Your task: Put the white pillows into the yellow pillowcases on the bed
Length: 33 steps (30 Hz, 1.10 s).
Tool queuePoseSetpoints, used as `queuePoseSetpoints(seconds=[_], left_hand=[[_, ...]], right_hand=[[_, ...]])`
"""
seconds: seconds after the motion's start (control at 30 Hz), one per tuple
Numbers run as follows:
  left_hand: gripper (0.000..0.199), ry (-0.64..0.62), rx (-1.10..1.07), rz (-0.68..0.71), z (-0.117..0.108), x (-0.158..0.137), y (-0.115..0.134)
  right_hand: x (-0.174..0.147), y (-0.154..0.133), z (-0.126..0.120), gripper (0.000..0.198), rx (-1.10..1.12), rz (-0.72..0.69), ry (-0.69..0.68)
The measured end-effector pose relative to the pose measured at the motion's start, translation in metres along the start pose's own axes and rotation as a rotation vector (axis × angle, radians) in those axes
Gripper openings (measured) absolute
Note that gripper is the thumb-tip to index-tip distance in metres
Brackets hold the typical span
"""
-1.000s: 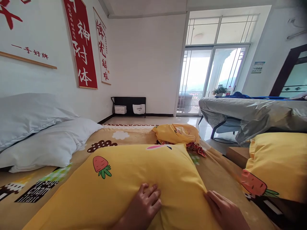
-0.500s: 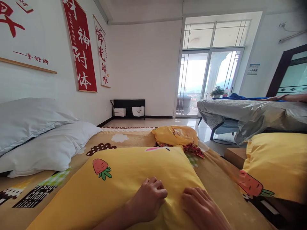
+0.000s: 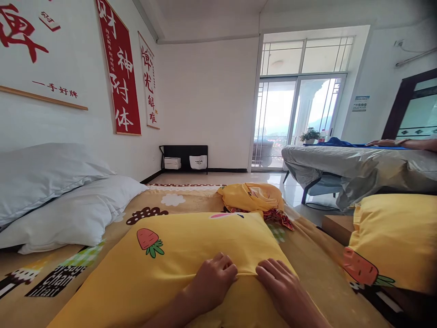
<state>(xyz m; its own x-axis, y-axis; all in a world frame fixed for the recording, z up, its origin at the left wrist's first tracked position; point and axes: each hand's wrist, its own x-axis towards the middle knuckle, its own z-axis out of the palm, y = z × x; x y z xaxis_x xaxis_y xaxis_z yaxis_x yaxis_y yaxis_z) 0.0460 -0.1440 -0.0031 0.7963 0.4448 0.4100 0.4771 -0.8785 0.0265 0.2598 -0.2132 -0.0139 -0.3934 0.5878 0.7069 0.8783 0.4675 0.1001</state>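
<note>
On a patterned bedsheet lies a yellow pillow; the left hand and right hand curl closed, gripping its cover, a taut crease between them. Uneven pulling could twist the cover; loose fingers could let it slip.

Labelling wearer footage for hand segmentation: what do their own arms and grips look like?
Left grip and right grip: human hands, ungloved, no rings, watches or markings visible. Left forearm and right forearm: bare where visible, no sleeves or cables.
</note>
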Motion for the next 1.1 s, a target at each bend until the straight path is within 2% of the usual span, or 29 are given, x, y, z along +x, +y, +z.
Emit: queuePoseSetpoints(seconds=[0.13, 0.2, 0.27, 0.4, 0.47, 0.57, 0.63, 0.73, 0.8, 0.9, 0.97, 1.03, 1.1], left_hand=[[0.016, -0.002, 0.113, -0.020, 0.001, -0.025, -0.016], [0.012, 0.014, 0.176, -0.043, -0.002, -0.051, -0.030], [0.006, 0.064, 0.258, -0.041, -0.004, -0.080, -0.046], [0.017, 0.212, 0.351, 0.007, -0.008, -0.118, -0.071], [0.018, 0.256, 0.335, 0.001, -0.010, -0.118, -0.076], [0.017, 0.291, 0.242, -0.038, -0.015, -0.102, -0.082], [0.021, 0.321, 0.124, -0.139, -0.016, -0.089, -0.085], [0.026, 0.336, -0.021, -0.299, -0.011, -0.081, -0.087], [0.028, 0.297, 0.007, -0.251, -0.006, -0.086, -0.086], [0.029, 0.224, 0.109, -0.123, -0.008, -0.102, -0.087], [0.026, 0.210, 0.128, -0.153, -0.019, -0.115, -0.097], [0.020, 0.234, 0.139, -0.239, -0.036, -0.127, -0.118], [0.028, 0.260, 0.143, -0.318, -0.054, -0.137, -0.144]], right_hand=[[-0.014, 0.006, 0.025, 0.026, -0.128, 0.050, 0.160], [-0.028, 0.009, 0.040, 0.026, -0.149, 0.101, 0.212], [-0.040, 0.011, 0.050, 0.026, -0.146, 0.107, 0.226], [-0.042, 0.014, 0.048, 0.029, -0.094, 0.049, 0.182], [-0.032, 0.013, 0.037, 0.030, -0.058, 0.047, 0.159], [-0.013, 0.010, 0.020, 0.029, -0.014, 0.052, 0.162], [-0.006, 0.011, 0.015, 0.030, -0.037, 0.049, 0.193], [-0.008, 0.017, 0.023, 0.032, -0.117, 0.053, 0.207], [-0.016, 0.022, 0.034, 0.035, -0.111, 0.075, 0.133], [-0.027, 0.030, 0.043, 0.036, 0.018, 0.173, -0.043], [-0.030, 0.039, 0.039, 0.034, 0.101, 0.285, -0.125], [-0.028, 0.052, 0.031, 0.030, 0.124, 0.376, -0.148], [-0.021, 0.067, 0.024, 0.027, 0.096, 0.400, -0.138]])
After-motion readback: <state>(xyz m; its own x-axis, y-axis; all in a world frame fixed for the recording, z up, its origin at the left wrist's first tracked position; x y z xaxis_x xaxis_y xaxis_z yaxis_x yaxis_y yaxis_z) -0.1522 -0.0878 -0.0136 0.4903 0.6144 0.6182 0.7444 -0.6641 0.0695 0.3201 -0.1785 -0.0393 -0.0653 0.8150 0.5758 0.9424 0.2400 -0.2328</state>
